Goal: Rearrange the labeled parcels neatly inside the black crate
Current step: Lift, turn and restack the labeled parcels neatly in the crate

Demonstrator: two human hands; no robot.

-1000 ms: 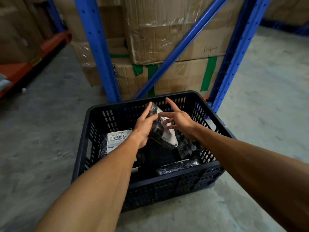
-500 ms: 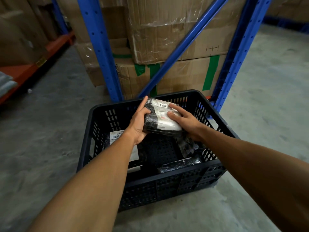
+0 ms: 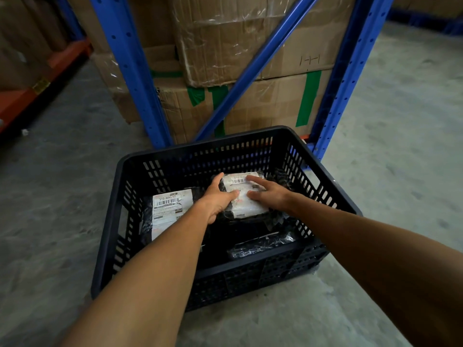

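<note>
Toward the far right corner of the black crate, a black-wrapped parcel with a white barcode label lies face up, apparently resting on other dark wrapped stuff below, exact support hard to tell. Left hand cups its left edge, thumb over the label, fingers curled around the side. Right hand lies on top from the right, fingers spread and fairly flat, pressing rather than gripping. Second labeled parcel, marked 310-BAL17, lies flat along the crate's left wall, partly hidden by the left forearm. A dark plastic-wrapped packet sits against the near wall, right of centre, label not visible. Crate stands on concrete floor, just in front of blue rack uprights and stacked cardboard boxes. Step in hand, by my read: seating the held parcel in the far right area, label up. Next move likely calls for letting go, checking it sits level and square to the walls, then dealing with the near-wall packet, probably turning its label up.
</note>
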